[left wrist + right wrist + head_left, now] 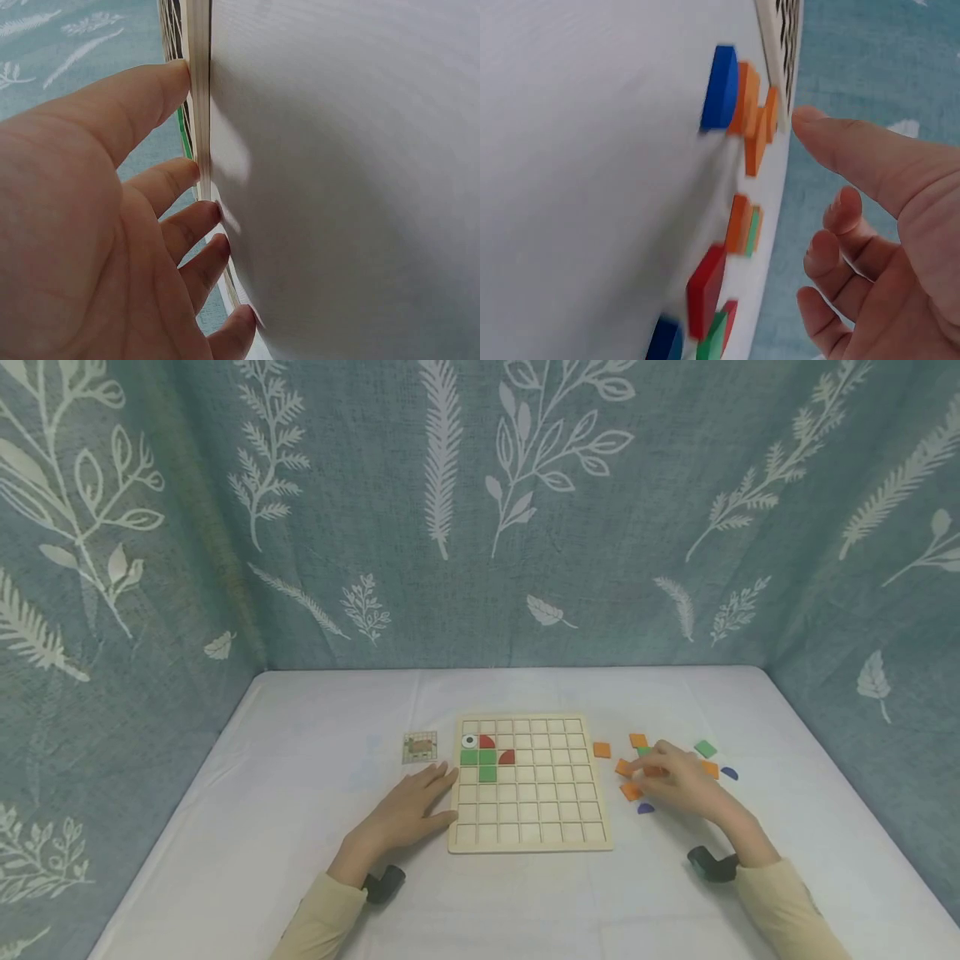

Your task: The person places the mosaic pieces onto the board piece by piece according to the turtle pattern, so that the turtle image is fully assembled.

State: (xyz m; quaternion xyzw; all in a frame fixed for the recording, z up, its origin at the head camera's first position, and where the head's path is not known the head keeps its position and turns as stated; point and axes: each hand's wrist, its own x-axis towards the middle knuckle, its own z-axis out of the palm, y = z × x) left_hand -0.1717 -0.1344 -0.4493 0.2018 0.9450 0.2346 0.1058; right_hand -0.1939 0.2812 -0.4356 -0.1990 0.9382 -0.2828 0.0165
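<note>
My left hand [405, 806] rests at the left edge of a wooden grid board [551, 814], fingers spread and fingertips against its side. In the board's upper left lie a white tile with a black dot [469, 741], several green square tiles [487, 773] and red quarter-circle tiles [507, 757]. My right hand [678, 781] hovers over loose tiles right of the board, fingers loosely bent. In the right wrist view the thumb [855, 146] and fingers are apart with nothing between them. Beneath are orange squares [632, 791], a blue half-circle [646, 808] and a red tile [705, 292].
A small picture card [420, 747] with a grid pattern lies left of the board. Farther right are a green tile [705, 748] and another blue half-circle [730, 772]. One orange square [602, 750] sits beside the board's right edge. A patterned curtain [480, 568] stands behind the white-covered table [225, 852].
</note>
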